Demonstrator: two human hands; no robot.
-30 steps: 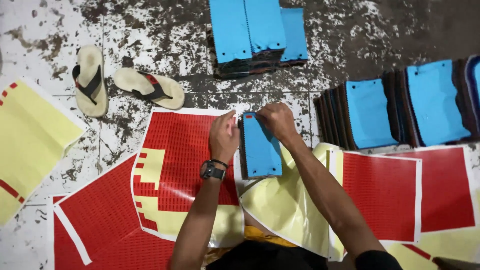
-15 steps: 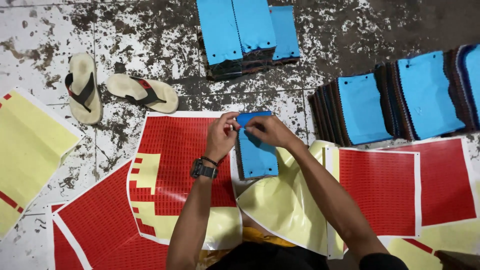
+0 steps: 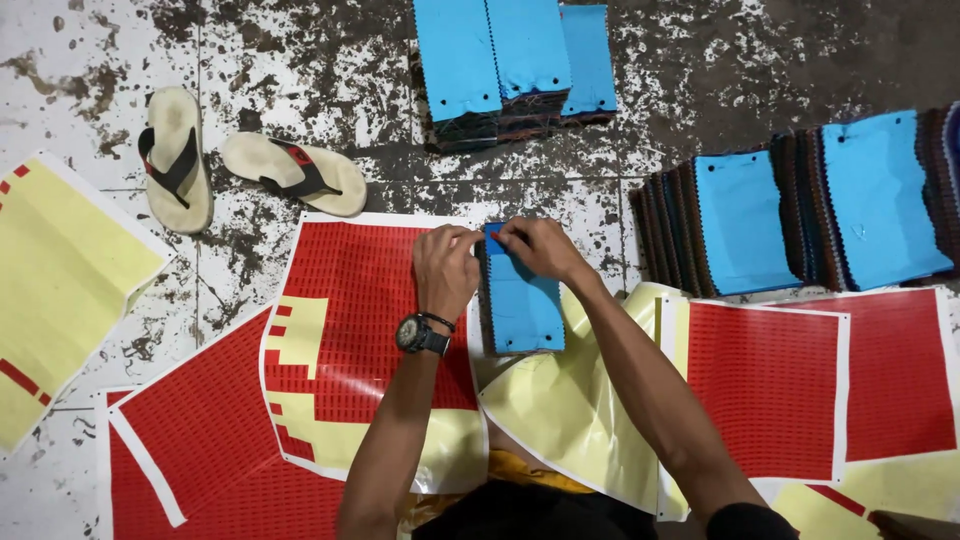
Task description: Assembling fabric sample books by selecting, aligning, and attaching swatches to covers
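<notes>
A small stack of fabric swatches with a blue cover (image 3: 522,305) lies on the floor in front of me. My left hand (image 3: 445,268), with a black watch on its wrist, grips the stack's top left corner. At the top edge my right hand (image 3: 537,247) pinches the blue cover. Under my left arm lies a red sticker sheet (image 3: 350,340), with part of its yellow backing bare.
A pair of beige sandals (image 3: 235,165) lies at the upper left. Blue-covered swatch stacks sit at the top (image 3: 515,60) and in a row at the right (image 3: 810,205). More red sticker sheets (image 3: 800,375) and yellow backing sheets (image 3: 60,280) cover the stained tile floor.
Both hands have moved up to the top edge of the blue-covered stack and closed together there; the stack itself stays in place.
</notes>
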